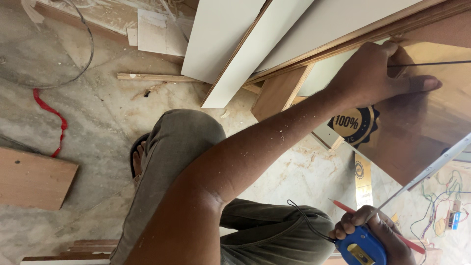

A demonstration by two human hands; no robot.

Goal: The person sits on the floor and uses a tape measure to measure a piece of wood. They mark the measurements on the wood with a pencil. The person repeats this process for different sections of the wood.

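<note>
Noted at far left: red cord (49, 115) lying on pale marble floor (98, 127) above a flat brown plywood offcut (32, 179), with white laminated boards (230, 44) leaning further along, well apart from both hands. Found left hand (378, 78) pressed flat on glossy brown laminate sheet (422, 132), fingers close together, thumb stretched out along the surface. Observed right hand (373, 235) at lower right, fingers curled tightly around blue and yellow tape measure (360, 248) and a red pencil (378, 223), pale tape blade (431, 169) extended diagonally across the sheet's lower edge.
</note>
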